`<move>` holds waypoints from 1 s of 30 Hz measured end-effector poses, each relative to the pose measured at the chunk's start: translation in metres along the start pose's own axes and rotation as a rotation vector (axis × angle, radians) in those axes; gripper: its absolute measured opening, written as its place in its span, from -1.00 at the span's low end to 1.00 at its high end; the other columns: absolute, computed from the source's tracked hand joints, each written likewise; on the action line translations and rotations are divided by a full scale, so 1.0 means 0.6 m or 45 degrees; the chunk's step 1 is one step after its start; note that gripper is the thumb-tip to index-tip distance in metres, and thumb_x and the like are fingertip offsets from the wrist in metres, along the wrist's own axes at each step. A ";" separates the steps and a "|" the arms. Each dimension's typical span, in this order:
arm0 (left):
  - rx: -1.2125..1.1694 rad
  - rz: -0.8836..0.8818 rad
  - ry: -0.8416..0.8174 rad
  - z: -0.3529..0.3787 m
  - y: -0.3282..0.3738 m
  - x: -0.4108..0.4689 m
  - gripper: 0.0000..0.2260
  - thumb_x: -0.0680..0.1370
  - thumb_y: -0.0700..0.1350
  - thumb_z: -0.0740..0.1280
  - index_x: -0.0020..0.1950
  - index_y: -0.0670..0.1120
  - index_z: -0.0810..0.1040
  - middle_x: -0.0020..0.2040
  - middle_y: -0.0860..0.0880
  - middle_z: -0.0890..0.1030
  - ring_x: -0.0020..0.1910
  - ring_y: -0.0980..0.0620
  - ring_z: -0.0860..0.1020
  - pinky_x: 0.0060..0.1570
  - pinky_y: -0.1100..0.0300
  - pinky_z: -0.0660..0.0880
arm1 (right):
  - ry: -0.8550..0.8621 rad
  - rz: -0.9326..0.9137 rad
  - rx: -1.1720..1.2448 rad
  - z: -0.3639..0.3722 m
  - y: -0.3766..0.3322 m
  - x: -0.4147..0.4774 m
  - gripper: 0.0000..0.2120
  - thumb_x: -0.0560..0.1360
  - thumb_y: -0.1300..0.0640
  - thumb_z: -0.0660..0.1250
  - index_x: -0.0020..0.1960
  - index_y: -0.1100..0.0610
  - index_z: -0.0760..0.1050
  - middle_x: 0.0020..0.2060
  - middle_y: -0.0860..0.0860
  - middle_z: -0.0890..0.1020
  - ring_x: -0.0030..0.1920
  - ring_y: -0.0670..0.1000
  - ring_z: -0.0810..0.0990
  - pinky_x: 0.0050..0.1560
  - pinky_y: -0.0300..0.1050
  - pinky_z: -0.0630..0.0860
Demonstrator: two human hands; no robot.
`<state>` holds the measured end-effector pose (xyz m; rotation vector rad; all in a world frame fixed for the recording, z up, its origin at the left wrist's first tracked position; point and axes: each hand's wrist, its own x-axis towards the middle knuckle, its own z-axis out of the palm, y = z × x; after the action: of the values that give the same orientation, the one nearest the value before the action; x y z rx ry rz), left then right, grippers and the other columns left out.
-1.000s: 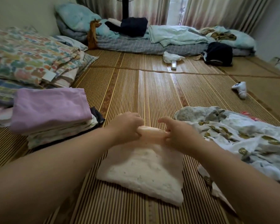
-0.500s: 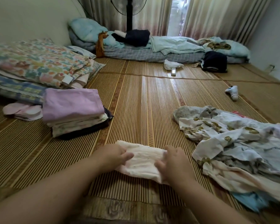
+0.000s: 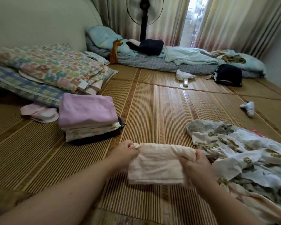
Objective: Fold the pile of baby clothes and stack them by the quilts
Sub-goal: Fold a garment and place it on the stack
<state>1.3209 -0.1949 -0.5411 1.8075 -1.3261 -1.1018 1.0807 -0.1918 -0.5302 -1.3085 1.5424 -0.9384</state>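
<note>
Baby cloth, folded cream, pinched at both top corners by left hand and right hand; level edges should keep the stack neat.

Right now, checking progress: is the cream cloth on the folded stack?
No, left hand and right hand grip the cream cloth, apart from the stack.

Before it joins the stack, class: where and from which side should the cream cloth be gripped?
Pinch the cream cloth at both ends of its folded top edge, left hand from the left, right hand from the right; limp and layered, it would likely unfold otherwise.
</note>
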 end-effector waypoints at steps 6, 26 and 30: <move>-0.526 0.241 0.318 -0.167 0.028 0.005 -0.87 0.56 -0.01 0.35 0.08 0.05 0.49 0.03 -0.05 0.65 -0.07 0.04 0.66 -0.15 0.06 0.63 | -0.120 -0.368 0.001 0.082 -0.152 0.063 -0.84 0.52 0.02 0.35 -0.03 -0.15 0.37 0.01 0.05 0.57 -0.03 0.14 0.62 -0.05 0.23 0.60; 1.229 0.030 0.477 -0.396 -0.031 0.192 -0.38 0.47 0.35 0.05 0.51 0.21 0.15 0.57 -0.01 0.08 0.52 -0.14 0.02 0.41 -0.30 0.00 | -0.221 -1.146 -1.065 0.430 -0.264 0.267 -0.43 0.44 -0.37 0.05 0.35 -0.16 0.39 0.46 0.00 0.30 0.43 0.13 0.27 0.34 0.30 0.29; 1.329 -0.109 0.363 -0.363 -0.037 0.195 -0.40 0.53 0.31 0.01 0.54 0.18 0.03 0.59 0.04 -0.01 0.54 -0.10 -0.11 0.36 -0.35 -0.10 | -0.447 -0.954 -1.343 0.459 -0.267 0.271 -0.58 0.57 -0.25 0.00 0.36 -0.19 0.36 0.46 -0.03 0.26 0.48 0.17 0.12 0.37 0.49 -0.01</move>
<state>1.5414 -0.2978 -0.4920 2.6147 -1.8067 -0.0891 1.3830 -0.3792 -0.4947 -2.7446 1.2635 -0.1809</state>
